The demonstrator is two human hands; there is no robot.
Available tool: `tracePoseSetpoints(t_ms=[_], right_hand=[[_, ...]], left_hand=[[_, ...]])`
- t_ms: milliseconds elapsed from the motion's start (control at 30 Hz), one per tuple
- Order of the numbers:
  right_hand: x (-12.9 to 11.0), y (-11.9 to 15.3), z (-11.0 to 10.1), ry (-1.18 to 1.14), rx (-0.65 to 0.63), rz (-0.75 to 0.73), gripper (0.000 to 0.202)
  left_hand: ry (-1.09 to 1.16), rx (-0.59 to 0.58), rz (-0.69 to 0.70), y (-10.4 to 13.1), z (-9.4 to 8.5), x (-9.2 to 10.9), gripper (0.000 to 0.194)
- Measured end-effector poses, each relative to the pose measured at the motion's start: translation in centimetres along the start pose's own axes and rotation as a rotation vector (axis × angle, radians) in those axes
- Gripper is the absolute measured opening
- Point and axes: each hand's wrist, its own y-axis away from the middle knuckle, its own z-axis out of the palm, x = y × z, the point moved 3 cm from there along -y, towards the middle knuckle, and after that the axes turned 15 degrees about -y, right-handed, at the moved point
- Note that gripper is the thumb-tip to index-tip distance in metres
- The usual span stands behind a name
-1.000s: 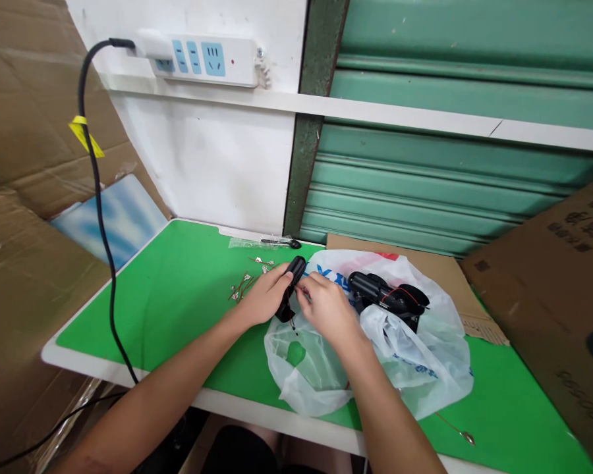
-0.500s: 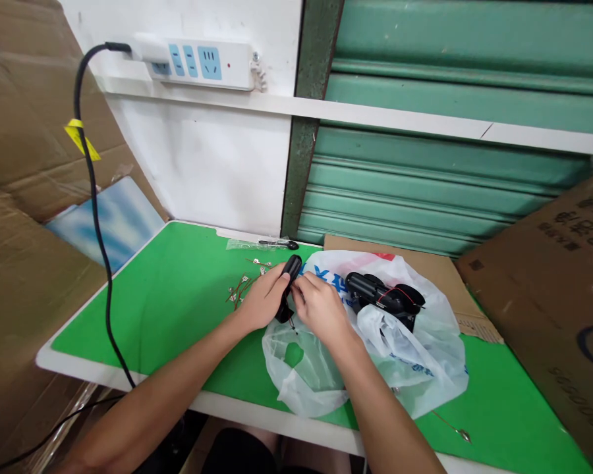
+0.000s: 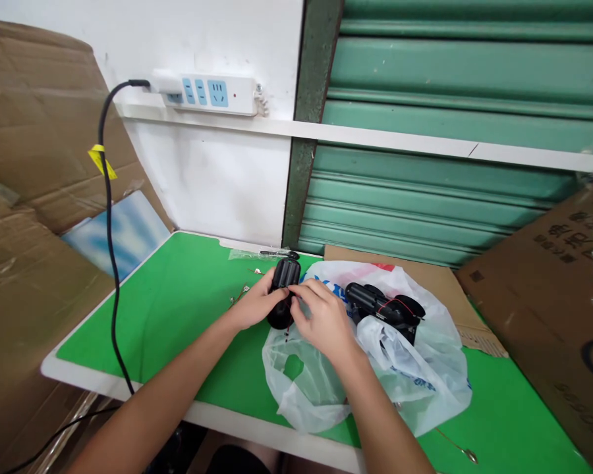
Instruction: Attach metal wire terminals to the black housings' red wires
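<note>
My left hand point(image 3: 253, 304) grips a black plastic housing point(image 3: 285, 268) from its left side, thumb across its face. The housing has a ribbed upper part and a rounded lower end, and a thin wire point(image 3: 287, 331) hangs from it. My right hand point(image 3: 322, 315) is at the housing's right side, its thumb and fingertips pinched close together near the middle. What sits between those fingertips is too small to make out. More black housings point(image 3: 383, 306) with a red wire lie to the right on a white plastic bag point(image 3: 311, 411).
Small metal pieces with brown wires point(image 3: 240, 296) lie left of my hands on the green tabletop point(image 3: 168, 316). Behind is a black spoon-like piece point(image 3: 290, 255) by clear wrapping. Cardboard boxes point(image 3: 548, 303) flank the table. A black cable point(image 3: 109, 237) runs down from the power strip point(image 3: 217, 93).
The housing has been turned so that its broad ribbed face and rounded end now show. Both hands stay at it, and the camera view has tilted up slightly.
</note>
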Motion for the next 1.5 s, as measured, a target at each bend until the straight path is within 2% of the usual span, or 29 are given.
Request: tracePoseSetpoints(t_ms=[267,367,433,533,600,667,733,833,1033,1500], right_hand=[[0.3,0.0,0.1,0.023,0.053,0.002,0.019],[0.3,-0.1,0.0,-0.056,0.046,0.016,0.018],[0.5,-0.2,-0.2,-0.165,0.098,0.047,0.020],[1.3,-0.2,-0.5,-0.370,0.204,0.161,0.042],[1.9,-0.2,-0.4,-0.530,0.167,0.242,0.062],[2.2,-0.2,-0.1,-0.679,0.069,0.300,0.071],[2.2,-0.2,0.1,-0.782,-0.012,0.346,0.070],[1.9,-0.2,0.3,-0.859,-0.054,0.384,0.063],[1.4,-0.2,0.3,-0.894,-0.032,0.400,0.051],[1.4,-0.2,0.7,-0.959,-0.004,0.419,0.047]], left_hand=[[0.023,-0.021,-0.006,0.0,0.0,-0.2,0.048],[0.047,-0.037,0.006,-0.1,-0.1,-0.4,0.049],[0.048,-0.045,0.014,-0.1,-0.3,-0.6,0.051],[0.048,-0.077,0.040,0.0,-0.6,-0.6,0.060],[0.064,-0.123,0.081,0.2,-0.7,-0.3,0.067],[0.065,-0.172,0.119,0.4,-0.8,0.0,0.071],[0.032,-0.198,0.146,0.6,-0.9,0.3,0.073],[-0.031,-0.195,0.177,0.8,-1.0,0.5,0.073],[-0.072,-0.204,0.220,0.8,-0.9,0.5,0.067],[-0.110,-0.196,0.234,0.6,-0.6,0.4,0.072]])
